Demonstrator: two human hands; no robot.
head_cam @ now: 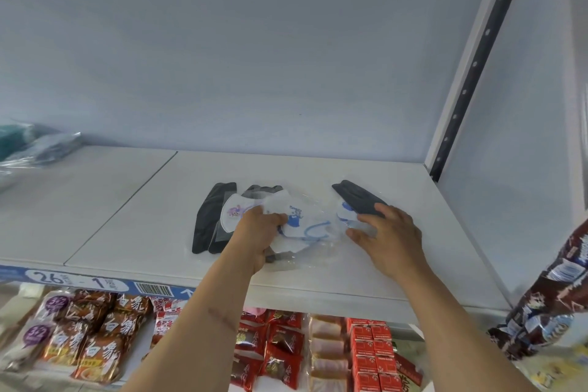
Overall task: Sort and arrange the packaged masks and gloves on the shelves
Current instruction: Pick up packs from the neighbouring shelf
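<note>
On the white shelf (127, 210) lies a small heap of packaged masks. My left hand (256, 232) grips a clear pack holding a white mask with blue print (299, 223). A white mask with a purple cartoon (234, 210) sits just left of it, over two black masks (210, 216). My right hand (391, 235) rests with spread fingers on another clear pack (345, 213) and touches a black mask (356, 197) at the right of the heap.
Clear bags with teal and grey items (35, 143) lie at the shelf's far left. A slotted upright (471, 73) marks the right corner. Below the price strip (95, 283) are noodle packs (92, 328) and red snack boxes (372, 350). A brown bag (547, 296) hangs at right.
</note>
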